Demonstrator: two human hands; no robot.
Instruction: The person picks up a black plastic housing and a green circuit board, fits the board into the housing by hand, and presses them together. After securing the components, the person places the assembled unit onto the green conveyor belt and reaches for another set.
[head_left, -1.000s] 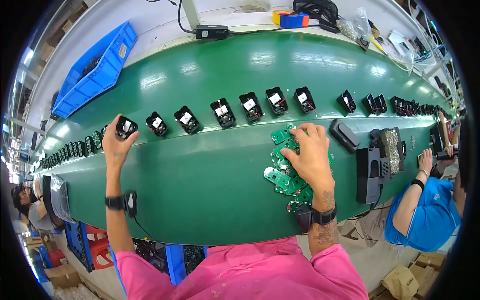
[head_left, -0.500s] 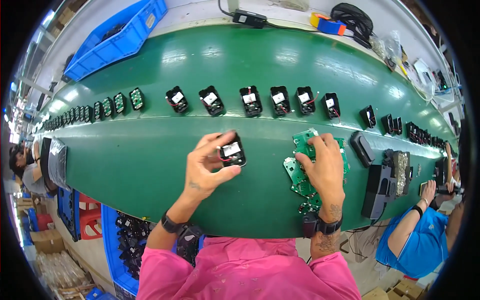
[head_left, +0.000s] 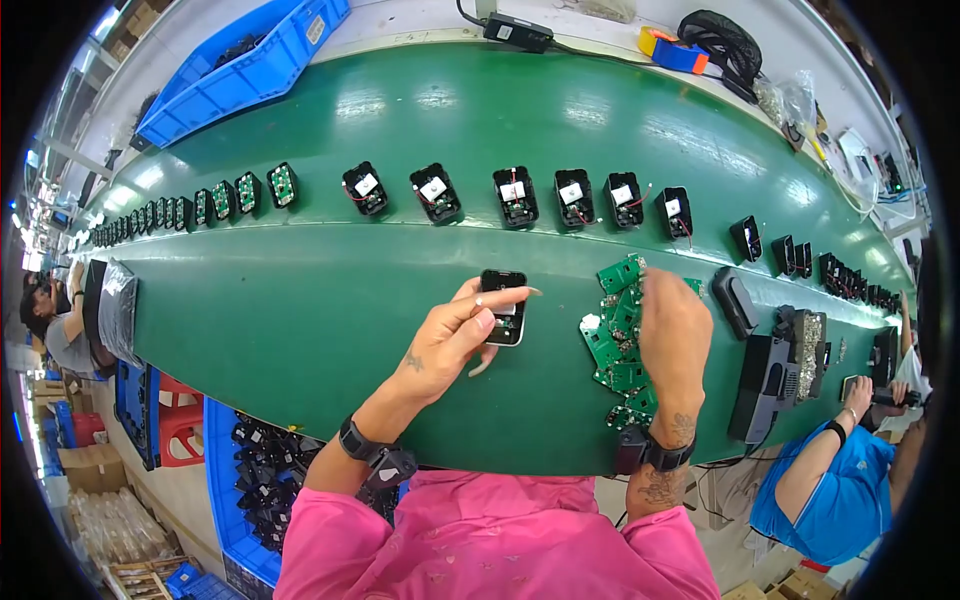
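Observation:
My left hand (head_left: 447,340) is closed around a small black plastic housing (head_left: 508,328), held tilted above the green table. Thumb and index finger lie across its open face, partly hiding the white block and small parts inside. Over a loose pile of green circuit boards (head_left: 628,372) is my right hand (head_left: 676,338), its back toward me. Its fingers bend down at the pile's right side and are mostly hidden, so I cannot make out whether they grip a board.
A row of open black housings (head_left: 516,198) crosses the table beyond my hands; those at left carry green boards (head_left: 282,186). A blue bin (head_left: 235,75) stands far left. To the right are a dark grey device (head_left: 762,388) and a person in blue (head_left: 830,490).
My left hand has shifted right with the housing, and its fingers now cover the face. The right hand has turned, and its fingers, spread over the boards before, are now curled out of sight.

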